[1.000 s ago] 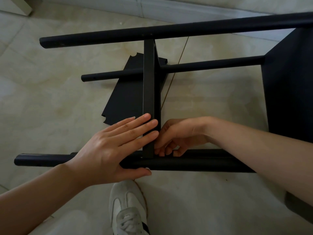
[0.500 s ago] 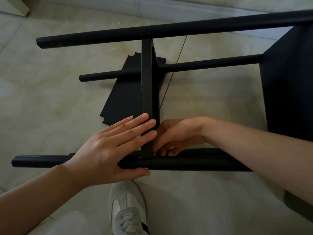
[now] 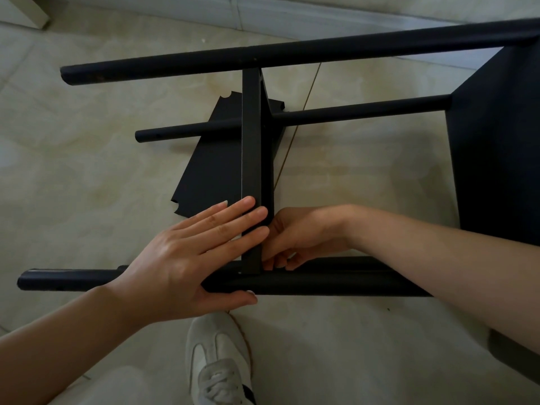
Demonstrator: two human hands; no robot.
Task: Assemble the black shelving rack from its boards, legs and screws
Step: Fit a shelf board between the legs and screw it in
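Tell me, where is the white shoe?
The white shoe is at the bottom middle of the head view, on the floor just below the near black leg and the left hand.

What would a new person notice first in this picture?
First, the two hands in the middle: the left hand lies flat with straight fingers on the edge of an upright black board, and the right hand curls its fingers at the joint where the board meets the near leg. Around them stands the half-built rack, with the far leg across the top and a loose board flat on the floor behind. A white shoe shows at the bottom.
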